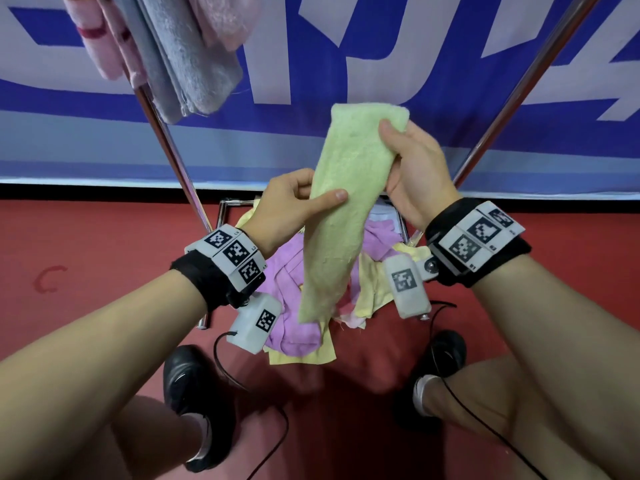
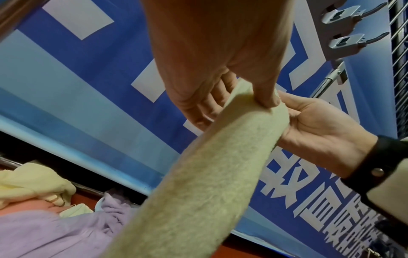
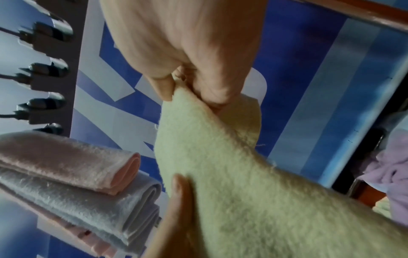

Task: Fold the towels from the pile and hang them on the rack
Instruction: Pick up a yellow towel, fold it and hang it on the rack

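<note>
A pale green towel (image 1: 341, 209), folded into a long narrow strip, hangs in the air between both hands. My right hand (image 1: 408, 164) pinches its upper end. My left hand (image 1: 294, 202) pinches the strip lower down, thumb across the front. The same green towel (image 2: 198, 183) shows under my left hand (image 2: 232, 97) in the left wrist view, and the towel (image 3: 232, 183) hangs from my right hand (image 3: 198, 90) in the right wrist view. Below lies the pile (image 1: 304, 303) of purple, yellow and pink towels. The rack's metal bars (image 1: 166, 140) slant up on both sides.
Folded grey and pink towels (image 1: 173, 53) hang on the rack at the upper left; the hung towels (image 3: 77, 183) also fill the lower left of the right wrist view. A blue and white banner (image 1: 415, 81) stands behind. Red floor (image 1: 86, 254) and my black shoes (image 1: 194, 393) lie below.
</note>
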